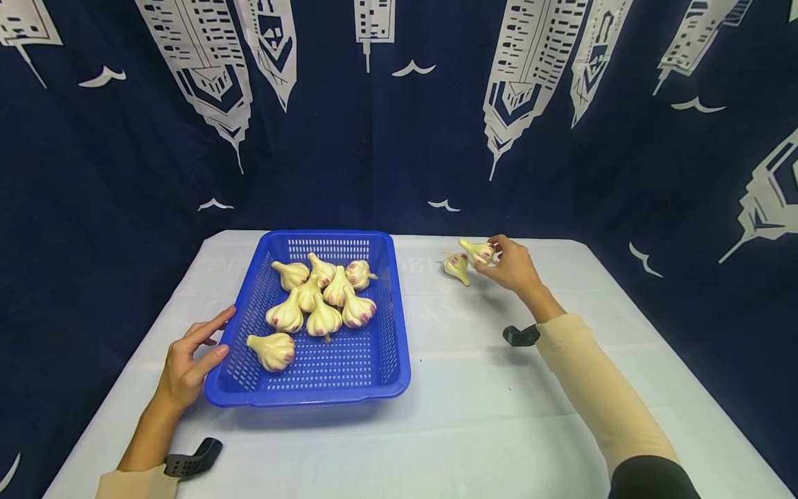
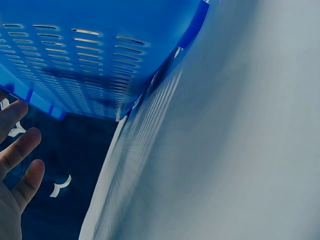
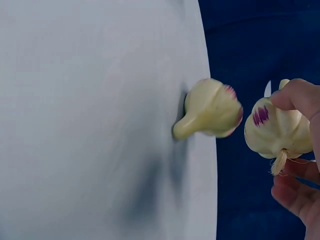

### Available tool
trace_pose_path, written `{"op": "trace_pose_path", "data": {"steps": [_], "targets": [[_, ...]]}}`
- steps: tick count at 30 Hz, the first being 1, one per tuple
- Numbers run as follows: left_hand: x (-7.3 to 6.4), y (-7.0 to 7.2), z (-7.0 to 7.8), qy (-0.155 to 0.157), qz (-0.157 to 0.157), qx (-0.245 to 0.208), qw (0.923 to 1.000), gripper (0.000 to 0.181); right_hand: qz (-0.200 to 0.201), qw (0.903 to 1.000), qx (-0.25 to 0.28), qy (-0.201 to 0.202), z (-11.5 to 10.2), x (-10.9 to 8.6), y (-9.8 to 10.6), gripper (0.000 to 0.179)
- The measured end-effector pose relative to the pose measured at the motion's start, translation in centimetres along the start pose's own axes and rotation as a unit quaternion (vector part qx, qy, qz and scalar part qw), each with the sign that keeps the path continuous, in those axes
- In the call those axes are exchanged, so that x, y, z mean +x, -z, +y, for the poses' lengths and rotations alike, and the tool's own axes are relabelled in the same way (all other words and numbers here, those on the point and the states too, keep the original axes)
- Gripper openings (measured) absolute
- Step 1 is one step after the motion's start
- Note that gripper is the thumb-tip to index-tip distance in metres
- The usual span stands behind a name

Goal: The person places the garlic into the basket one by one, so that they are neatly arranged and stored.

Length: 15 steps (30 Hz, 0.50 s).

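My right hand pinches a garlic bulb between thumb and fingers, its root tuft showing in the right wrist view. Close beside it, a second garlic bulb lies on the white table. My left hand touches the left rim of a blue plastic basket with its fingers extended and the thumb by the rim. Inside the basket sit several garlic bulbs, cream with purple streaks, mostly grouped toward the back. One bulb lies apart, nearer the front left.
White cloth covers the table. Behind it hangs a dark blue curtain printed with white buildings and birds. A black strap-like piece sits at the left wrist, another dark piece at the right.
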<state>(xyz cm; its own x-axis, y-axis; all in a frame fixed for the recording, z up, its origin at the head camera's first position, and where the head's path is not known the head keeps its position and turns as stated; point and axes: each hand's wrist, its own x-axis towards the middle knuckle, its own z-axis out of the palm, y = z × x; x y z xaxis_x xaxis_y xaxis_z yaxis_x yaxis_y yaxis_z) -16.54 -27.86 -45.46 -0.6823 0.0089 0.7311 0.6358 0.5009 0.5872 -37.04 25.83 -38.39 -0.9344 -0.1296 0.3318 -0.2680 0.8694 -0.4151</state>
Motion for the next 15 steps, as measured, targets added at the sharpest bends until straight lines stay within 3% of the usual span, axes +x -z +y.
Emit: {"op": "trace_pose_path", "data": {"steps": [15], "targets": [[-0.1, 0.0, -0.1, -0.001, -0.002, 0.002, 1.0, 0.055, 0.031, 0.9931, 0.094, 0.063, -3.8, -0.6, -0.4, 0.054]]}}
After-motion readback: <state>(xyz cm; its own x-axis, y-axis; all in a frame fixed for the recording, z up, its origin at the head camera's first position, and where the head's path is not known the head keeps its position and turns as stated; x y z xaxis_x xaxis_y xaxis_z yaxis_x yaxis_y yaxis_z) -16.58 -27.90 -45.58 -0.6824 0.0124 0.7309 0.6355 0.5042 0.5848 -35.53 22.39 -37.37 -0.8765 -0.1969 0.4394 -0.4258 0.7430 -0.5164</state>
